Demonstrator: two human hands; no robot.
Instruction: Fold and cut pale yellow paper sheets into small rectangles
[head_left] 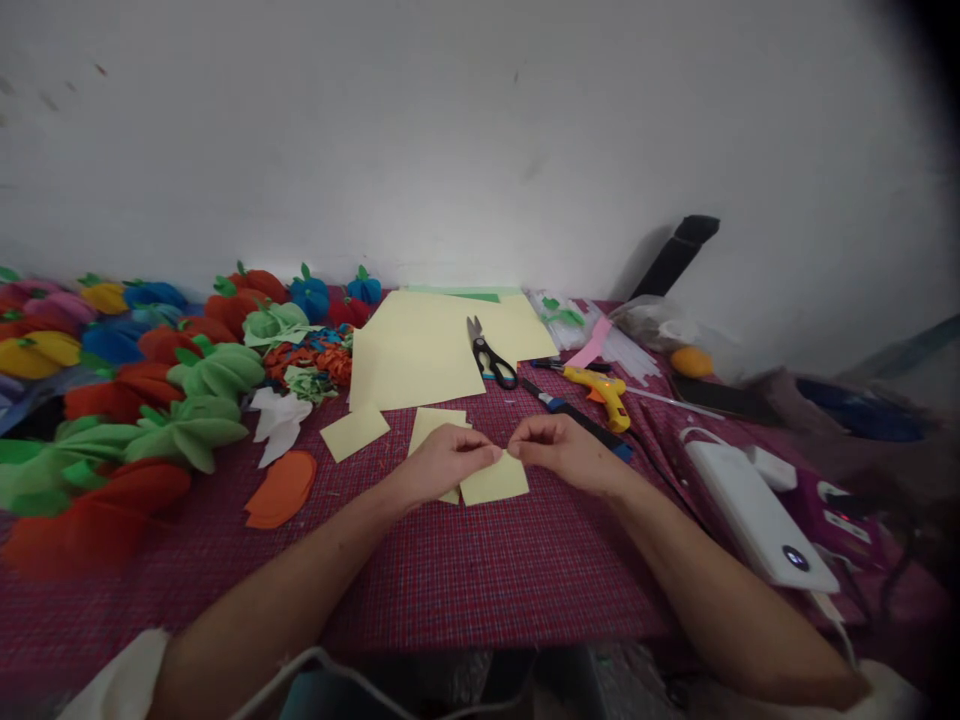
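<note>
My left hand pinches the top edge of a small pale yellow rectangle, thumb against fingers. Close beside it, my right hand pinches the same top edge, so the fingertips of both hands almost meet. More yellow rectangles lie partly hidden beneath my left hand. Another yellow rectangle rests flat further left. Behind the hands, black-handled scissors lie on large yellow sheets. To the right of the scissors is a blue and black utility knife.
Coloured pumpkin-shaped pieces crowd the left side, near orange cutouts and a scrap pile. A yellow glue gun, white power bank and purple power strip lie at right on the checked tablecloth.
</note>
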